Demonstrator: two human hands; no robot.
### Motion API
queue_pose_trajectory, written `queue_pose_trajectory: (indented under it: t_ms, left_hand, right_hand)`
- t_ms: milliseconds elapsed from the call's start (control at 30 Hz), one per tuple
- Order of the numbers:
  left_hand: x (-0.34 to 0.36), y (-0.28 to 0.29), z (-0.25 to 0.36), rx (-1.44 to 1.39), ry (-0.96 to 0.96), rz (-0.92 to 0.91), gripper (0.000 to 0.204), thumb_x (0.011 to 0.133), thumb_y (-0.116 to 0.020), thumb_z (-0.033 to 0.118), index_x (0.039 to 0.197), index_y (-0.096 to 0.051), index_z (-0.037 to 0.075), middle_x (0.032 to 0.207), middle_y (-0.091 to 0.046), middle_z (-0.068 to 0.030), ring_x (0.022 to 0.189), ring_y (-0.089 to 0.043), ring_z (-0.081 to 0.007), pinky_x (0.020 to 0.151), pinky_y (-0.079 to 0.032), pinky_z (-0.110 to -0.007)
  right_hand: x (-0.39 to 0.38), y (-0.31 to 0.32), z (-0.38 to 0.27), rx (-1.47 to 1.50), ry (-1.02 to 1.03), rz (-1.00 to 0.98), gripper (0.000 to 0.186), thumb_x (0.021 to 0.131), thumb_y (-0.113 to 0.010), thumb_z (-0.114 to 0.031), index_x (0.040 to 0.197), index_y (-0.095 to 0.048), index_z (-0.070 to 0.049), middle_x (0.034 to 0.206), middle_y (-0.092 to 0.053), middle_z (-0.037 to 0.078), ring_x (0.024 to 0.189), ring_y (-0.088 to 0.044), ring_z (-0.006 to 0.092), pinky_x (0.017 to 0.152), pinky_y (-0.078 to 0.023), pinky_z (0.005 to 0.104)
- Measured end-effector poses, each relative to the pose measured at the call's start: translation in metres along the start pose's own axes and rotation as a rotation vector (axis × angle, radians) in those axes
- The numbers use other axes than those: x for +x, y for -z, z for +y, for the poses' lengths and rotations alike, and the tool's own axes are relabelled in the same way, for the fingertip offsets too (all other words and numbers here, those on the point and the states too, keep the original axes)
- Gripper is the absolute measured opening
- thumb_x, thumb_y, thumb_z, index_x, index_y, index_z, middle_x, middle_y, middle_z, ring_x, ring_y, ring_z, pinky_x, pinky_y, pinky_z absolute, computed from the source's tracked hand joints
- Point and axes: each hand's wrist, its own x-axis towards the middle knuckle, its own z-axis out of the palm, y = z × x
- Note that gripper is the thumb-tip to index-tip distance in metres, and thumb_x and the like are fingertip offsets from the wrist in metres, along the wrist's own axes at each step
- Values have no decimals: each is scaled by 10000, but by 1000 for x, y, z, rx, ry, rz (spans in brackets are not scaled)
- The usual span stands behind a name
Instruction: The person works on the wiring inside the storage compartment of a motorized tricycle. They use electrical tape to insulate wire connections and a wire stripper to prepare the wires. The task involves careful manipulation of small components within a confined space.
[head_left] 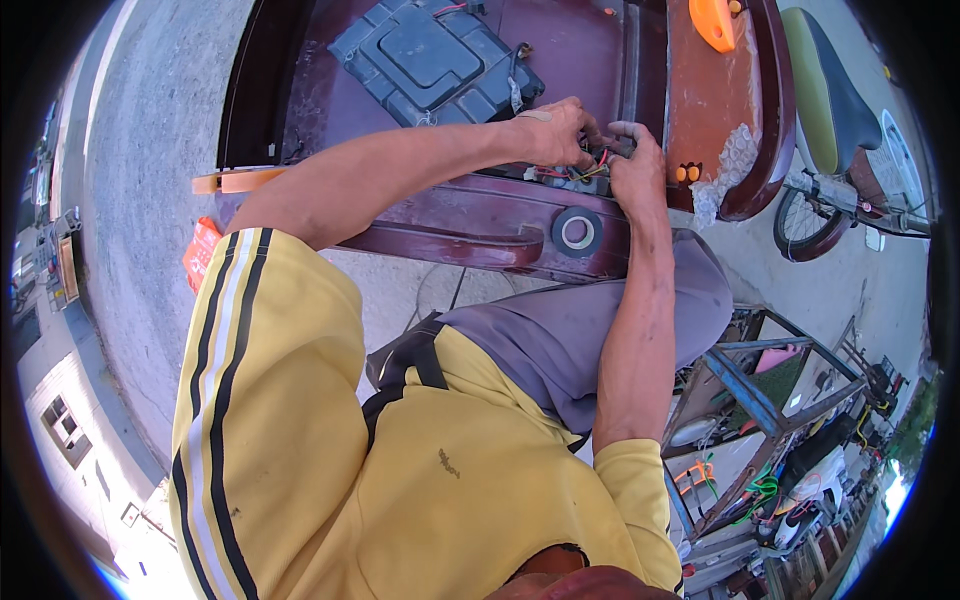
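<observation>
Both hands meet over the rim of a dark red vehicle body [450, 215]. My left hand [558, 132] reaches across from the left, its fingers bent and closed on thin coloured wires [601, 160]. Close beside it, my right hand [637, 165] pinches the same wires between thumb and fingers. Red and yellow strands show between the hands; the fingers partly hide the ends. More wires run out of the opening just below my left hand. A roll of black tape [590, 246] lies flat on the rim, nearer to me than the hands.
A dark grey plastic box [425, 60] sits inside the body beyond my left forearm. Orange lamps [712, 22] and crumpled clear plastic [738, 160] are on the right end. A bicycle [812, 215] stands at right; a blue metal frame [748, 392] with clutter is nearer.
</observation>
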Motion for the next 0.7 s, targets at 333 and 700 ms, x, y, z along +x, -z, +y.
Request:
queue_pose_trajectory:
  t_ms: [333, 700]
  left_hand:
    - [13, -10, -11, -38, -17, 76, 276, 837, -782, 236, 1039, -746, 52, 1190, -626, -161, 1145, -623, -327, 979, -505, -412]
    - [9, 3, -15, -273, 52, 44, 252, 893, -700, 166, 1076, -670, -5, 894, -715, -125, 815, -677, -216, 763, -545, -365]
  right_hand:
    - [1, -4, 9, -1, 74, 14, 376, 818, -622, 63, 1188, -633, -7, 1219, -645, 188, 1130, -670, 298, 976, -506, 412]
    - [-9, 2, -13, -233, -12, -7, 247, 885, -692, -156, 1065, -681, 13, 1139, -644, 211, 1077, -646, 377, 966, -497, 437]
